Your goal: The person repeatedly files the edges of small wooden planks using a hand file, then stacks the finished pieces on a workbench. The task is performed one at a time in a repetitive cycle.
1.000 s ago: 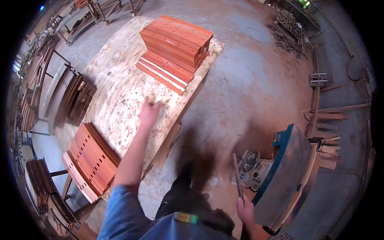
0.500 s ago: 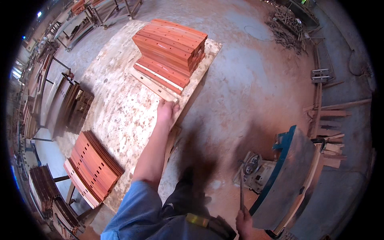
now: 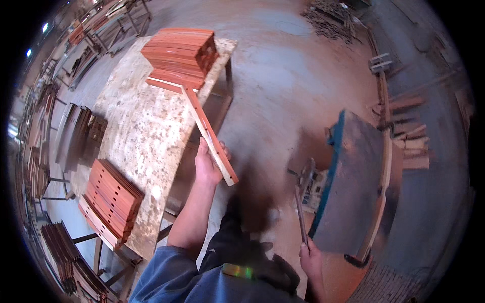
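Observation:
My left hand (image 3: 209, 164) is closed around a narrow wooden slat (image 3: 209, 134), reddish on one side and pale on the other, with small holes along it. The slat slants past the table's right edge, its far end by the stack of red-brown slats (image 3: 177, 48) on the worktable (image 3: 136, 111). Lower right, my right hand (image 3: 310, 257) is closed on a slender dark bar (image 3: 301, 214) pointing up toward a handwheel (image 3: 306, 174). Whether the bar joins the machine, I cannot tell. Just right of it is a grey surface (image 3: 348, 187) with a teal edge.
A second pile of slotted red-brown slats (image 3: 111, 199) lies at the table's near left corner. More wood stacks (image 3: 76, 131) stand on racks to the left. Offcuts (image 3: 414, 146) lie along the right, and a scrap heap (image 3: 333, 20) sits far off.
My left hand has lifted the slat off the table beside the stack and drawn it nearer, past the table edge. My right hand still grips the bar. The whole view has shifted.

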Tool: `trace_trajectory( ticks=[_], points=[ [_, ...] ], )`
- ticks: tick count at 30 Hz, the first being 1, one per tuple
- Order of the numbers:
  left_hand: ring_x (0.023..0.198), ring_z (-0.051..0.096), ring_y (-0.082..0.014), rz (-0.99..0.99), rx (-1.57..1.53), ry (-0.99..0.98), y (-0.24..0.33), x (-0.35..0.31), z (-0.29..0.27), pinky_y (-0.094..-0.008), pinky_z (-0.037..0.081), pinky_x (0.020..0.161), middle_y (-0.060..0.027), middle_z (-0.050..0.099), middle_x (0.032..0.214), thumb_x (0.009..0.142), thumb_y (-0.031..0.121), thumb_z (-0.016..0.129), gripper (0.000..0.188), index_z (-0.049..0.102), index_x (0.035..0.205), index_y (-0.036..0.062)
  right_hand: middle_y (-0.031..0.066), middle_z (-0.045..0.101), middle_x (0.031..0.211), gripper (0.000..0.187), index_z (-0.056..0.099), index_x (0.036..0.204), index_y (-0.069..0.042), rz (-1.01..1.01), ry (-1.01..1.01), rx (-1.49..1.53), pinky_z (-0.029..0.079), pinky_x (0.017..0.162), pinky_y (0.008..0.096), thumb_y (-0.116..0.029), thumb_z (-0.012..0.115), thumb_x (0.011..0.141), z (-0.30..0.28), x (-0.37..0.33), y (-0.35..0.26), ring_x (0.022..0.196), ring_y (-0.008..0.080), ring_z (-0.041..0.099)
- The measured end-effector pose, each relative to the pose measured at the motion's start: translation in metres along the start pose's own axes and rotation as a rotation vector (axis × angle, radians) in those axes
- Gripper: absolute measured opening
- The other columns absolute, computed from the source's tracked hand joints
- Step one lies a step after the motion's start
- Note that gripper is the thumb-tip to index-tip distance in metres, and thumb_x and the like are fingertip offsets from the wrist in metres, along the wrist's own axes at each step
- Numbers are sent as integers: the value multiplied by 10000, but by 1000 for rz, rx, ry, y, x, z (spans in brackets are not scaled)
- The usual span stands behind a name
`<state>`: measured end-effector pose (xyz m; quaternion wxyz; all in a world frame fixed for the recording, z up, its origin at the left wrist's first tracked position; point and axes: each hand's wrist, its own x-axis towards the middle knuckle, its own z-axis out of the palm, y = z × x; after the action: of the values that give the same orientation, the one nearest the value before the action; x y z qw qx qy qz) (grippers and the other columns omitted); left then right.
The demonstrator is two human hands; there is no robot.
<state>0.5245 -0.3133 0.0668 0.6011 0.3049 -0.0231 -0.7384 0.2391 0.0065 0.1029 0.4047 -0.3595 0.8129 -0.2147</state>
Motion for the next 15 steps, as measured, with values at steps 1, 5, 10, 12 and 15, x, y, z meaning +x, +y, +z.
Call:
trace_trajectory(
  ticks=[1, 5, 10, 12, 15],
  points=[
    [785, 542, -236, -31, -4, -84, -16, -18, 1, -379, 462, 688, -101, 575, 872, 1042, 491, 376, 428, 539, 1050, 96, 113, 622, 775, 399, 560, 1343, -41, -8, 10, 6, 519, 690, 318, -168, 571, 965, -4, -11, 22, 706, 159, 617],
    [778, 552, -235, -133, 194, -138, -77, -79, 18, -370, 452, 680, -90, 576, 867, 1045, 482, 364, 425, 537, 1029, 95, 122, 634, 773, 399, 566, 1343, -52, 44, 31, 146, 524, 700, 329, -174, 570, 963, -26, -61, 86, 704, 170, 623],
    [820, 585, -239, -213, 271, -303, -154, -149, 45, -374, 489, 717, -93, 597, 917, 1043, 423, 410, 434, 497, 1294, 80, 4, 539, 731, 426, 538, 1378, -16, 35, 179, 215, 472, 624, 264, -158, 556, 978, -55, -120, 171, 659, 86, 530],
    [878, 607, -260, -207, 354, -244, -187, -171, 58, -400, 515, 758, -102, 616, 958, 1036, 377, 452, 408, 502, 1278, 53, 3, 541, 724, 426, 538, 1379, -14, 76, 215, 274, 471, 623, 264, -164, 557, 980, -67, -141, 196, 655, 84, 529],
    [951, 644, -280, -210, 438, -326, -228, -192, 69, -435, 557, 804, -122, 647, 1020, 1014, 244, 527, 275, 529, 1167, 16, 1, 545, 722, 426, 539, 1378, -15, 109, 293, 324, 468, 618, 260, -176, 560, 984, -81, -168, 221, 648, 80, 526]
  ],
)
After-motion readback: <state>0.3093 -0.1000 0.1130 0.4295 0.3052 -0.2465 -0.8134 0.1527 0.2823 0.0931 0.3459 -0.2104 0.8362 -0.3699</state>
